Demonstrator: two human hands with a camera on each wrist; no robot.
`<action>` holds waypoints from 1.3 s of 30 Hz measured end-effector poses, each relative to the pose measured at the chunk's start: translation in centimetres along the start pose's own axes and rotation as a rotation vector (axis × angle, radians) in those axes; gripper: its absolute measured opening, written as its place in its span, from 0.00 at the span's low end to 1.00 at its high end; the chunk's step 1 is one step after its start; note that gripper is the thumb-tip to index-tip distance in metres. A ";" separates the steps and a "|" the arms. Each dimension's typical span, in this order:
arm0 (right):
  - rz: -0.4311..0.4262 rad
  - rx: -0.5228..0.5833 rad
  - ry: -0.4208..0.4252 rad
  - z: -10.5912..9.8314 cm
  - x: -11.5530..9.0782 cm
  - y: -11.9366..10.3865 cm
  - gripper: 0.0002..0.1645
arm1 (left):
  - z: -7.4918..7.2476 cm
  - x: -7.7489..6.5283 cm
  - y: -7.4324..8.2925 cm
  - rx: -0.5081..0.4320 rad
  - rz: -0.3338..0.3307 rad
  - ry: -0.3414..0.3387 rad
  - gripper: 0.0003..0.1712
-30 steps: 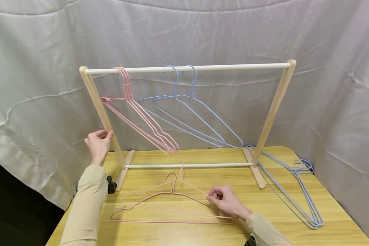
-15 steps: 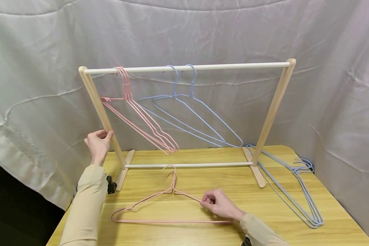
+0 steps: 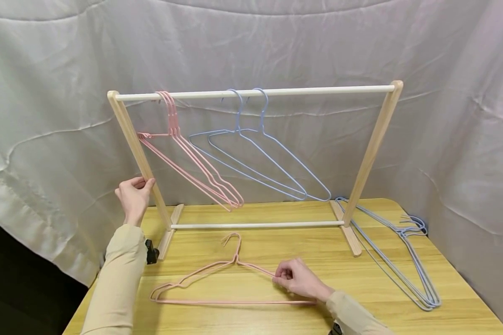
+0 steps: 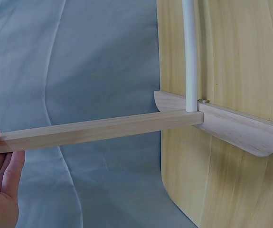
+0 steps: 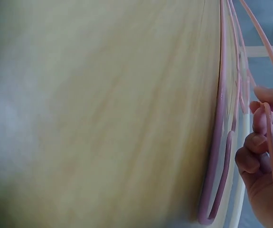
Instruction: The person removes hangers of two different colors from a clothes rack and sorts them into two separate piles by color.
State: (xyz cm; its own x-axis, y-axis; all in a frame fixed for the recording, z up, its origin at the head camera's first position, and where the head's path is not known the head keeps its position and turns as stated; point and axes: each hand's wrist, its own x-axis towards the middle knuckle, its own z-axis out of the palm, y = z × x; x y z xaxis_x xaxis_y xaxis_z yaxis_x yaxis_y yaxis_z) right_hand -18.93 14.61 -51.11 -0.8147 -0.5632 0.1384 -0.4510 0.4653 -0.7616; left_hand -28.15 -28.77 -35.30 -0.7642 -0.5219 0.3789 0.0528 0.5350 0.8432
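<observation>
Pink triangular wire hangers [image 3: 234, 302] overlap; your right hand [image 3: 299, 280] pinches one, your left hand [image 3: 134, 197] a straight pale-wood post [image 3: 139, 156]. Hooks [image 3: 239, 239] this close could catch if lifted sideways.

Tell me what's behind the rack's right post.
Behind the right post: grey curtain, table and lying blue hangers, visible on both sides. The strip the post covers is hidden.

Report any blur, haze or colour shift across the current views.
Right wrist: the wooden tabletop looks soft, haziest toward the left edge, while the held pink hanger is clearer; left wrist: the curtain looks bluish, the wooden rack foot fairly crisp; head: the curtain looks grey instead, and the lower left corner is nearly black.
</observation>
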 end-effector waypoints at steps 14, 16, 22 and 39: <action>0.036 -0.035 0.546 -12.4 2.5 -2.4 0.10 | 0.0 0.0 0.1 -0.010 -0.007 -0.003 0.21; 0.015 0.019 0.652 -15.8 3.0 -4.1 0.13 | 0.1 0.0 0.2 -0.008 -0.006 -0.003 0.21; -0.118 0.067 0.641 -20.7 4.6 -10.4 0.17 | 0.0 0.1 0.0 0.000 -0.016 -0.008 0.21; -0.135 -0.040 0.689 -18.4 7.4 -12.8 0.08 | -0.1 0.0 -0.1 -0.002 0.019 0.008 0.19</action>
State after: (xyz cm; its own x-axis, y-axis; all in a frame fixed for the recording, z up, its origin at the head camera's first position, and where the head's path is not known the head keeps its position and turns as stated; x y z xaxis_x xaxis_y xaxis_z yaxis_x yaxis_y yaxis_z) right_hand -25.88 17.12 -28.68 -0.7899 -0.0626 0.6101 -0.5670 0.4536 -0.6875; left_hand -28.12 -28.90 -35.38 -0.7580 -0.5167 0.3981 0.0689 0.5435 0.8366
